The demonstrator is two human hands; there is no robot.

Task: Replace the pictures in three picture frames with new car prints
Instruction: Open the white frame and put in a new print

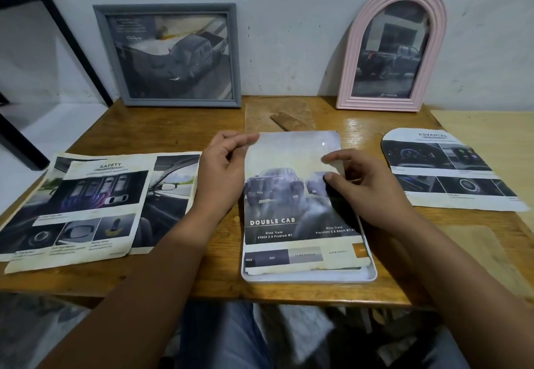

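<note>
**Third frame in hand, two already filled**

Forearms nearest, reaching over table edge (202, 290). White frame (372, 274) lying flat, centre of table, "DOUBLE CAB" print (291, 209) resting in it, top end raised. Left hand (222, 172) pinching print's upper left corner; right hand (364, 183) with fingers curled, thumb and fingertips on print's right side.

Grey frame (167, 53) and pink arched frame (393, 48) upright against wall, each showing a pickup print; pink one marked "TOYOTA". Judged two done, third being fitted; backing apparently not yet closed.

Loose sheets: "SAFETY" pages (95, 204) left, "ADVANCED" sheet (450, 169) right. Legible on centre print: "ASH", "SILVER METALLIC", "SUPER WHITE II".
</note>
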